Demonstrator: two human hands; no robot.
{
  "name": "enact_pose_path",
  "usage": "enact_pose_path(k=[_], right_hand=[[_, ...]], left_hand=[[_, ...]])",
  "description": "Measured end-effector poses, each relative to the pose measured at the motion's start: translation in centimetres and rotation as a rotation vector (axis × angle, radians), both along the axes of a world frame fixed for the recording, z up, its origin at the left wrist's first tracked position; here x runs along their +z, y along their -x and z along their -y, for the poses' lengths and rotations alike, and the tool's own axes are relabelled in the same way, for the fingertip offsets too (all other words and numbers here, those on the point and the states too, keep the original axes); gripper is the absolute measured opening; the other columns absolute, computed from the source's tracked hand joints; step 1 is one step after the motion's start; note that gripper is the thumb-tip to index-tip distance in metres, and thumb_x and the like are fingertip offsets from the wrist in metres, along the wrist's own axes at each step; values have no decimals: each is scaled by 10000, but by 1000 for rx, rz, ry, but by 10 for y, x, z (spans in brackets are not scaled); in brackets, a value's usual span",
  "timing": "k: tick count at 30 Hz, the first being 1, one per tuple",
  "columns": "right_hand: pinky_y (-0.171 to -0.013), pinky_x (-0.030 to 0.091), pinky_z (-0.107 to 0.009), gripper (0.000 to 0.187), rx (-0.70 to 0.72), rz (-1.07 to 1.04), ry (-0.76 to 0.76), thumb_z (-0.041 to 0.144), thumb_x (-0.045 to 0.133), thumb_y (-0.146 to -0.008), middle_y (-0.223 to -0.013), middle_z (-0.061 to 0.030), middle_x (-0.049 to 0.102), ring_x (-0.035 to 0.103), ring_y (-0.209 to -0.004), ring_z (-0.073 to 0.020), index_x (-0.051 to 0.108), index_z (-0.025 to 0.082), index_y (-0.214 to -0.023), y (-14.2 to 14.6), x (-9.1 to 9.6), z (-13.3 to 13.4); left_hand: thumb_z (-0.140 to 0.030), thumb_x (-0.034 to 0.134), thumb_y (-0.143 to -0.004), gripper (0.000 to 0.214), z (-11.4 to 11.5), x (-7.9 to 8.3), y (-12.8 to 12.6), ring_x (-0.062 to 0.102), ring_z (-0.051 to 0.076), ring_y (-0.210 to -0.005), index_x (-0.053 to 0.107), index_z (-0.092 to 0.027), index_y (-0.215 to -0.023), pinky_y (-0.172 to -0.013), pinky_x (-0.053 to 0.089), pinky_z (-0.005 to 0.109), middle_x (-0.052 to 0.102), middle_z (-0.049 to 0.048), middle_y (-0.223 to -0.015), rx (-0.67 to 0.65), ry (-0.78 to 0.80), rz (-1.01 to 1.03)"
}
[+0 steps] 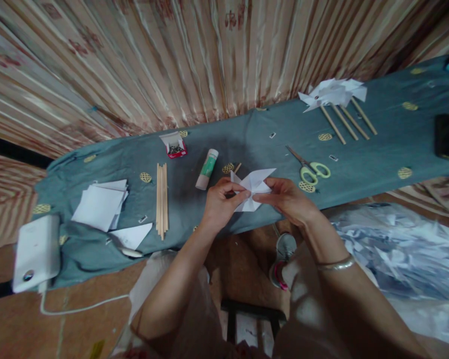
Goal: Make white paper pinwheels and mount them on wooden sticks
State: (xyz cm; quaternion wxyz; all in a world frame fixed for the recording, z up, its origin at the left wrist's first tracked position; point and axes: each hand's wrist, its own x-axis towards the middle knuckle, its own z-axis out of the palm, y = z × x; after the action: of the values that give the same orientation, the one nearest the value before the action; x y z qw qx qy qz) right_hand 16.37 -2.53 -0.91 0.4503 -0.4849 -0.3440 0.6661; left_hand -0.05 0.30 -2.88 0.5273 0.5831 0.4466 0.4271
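Both my hands meet over the near edge of a table covered in blue-grey cloth [247, 139]. My left hand [221, 204] and my right hand [286, 199] pinch a folded white paper pinwheel [253, 188] between their fingertips. A thin wooden stick [238, 168] pokes out just behind the paper. A glue stick [206, 169] lies on its side to the left of my hands. Green-handled scissors [310, 167] lie to the right.
At left lie a bundle of wooden sticks [162, 199], a stack of white paper squares [101, 204], a red box of pins [175, 144] and a white device with a cable [35, 252]. Finished pinwheels on sticks [338, 102] lie at the far right. A striped curtain hangs behind.
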Motion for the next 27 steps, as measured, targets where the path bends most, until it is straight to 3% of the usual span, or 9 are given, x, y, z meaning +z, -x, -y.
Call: enact_pose_path(k=[20,27], right_hand=[[-629,516,-262,259,-59,24,17,302,880,-475,-671,-5,708,629,-627,-142,733,187,-655,2,-4,1],[-519,464,-210,236,-9,-13,38,306,864,-516,-630,9,692,574,-524,-93,722,176,-653,-1,1,2]], left_hand=[[-217,759,-644,74,1,1,-3,521,109,-664,696,-194,-614,-622,383,244,566,-12,-709,40,-20,-14],[-203,759,-645,83,0,0,-2,527,105,-665,684,-194,-611,-629,391,243,570,-18,-713,52,-39,-72]])
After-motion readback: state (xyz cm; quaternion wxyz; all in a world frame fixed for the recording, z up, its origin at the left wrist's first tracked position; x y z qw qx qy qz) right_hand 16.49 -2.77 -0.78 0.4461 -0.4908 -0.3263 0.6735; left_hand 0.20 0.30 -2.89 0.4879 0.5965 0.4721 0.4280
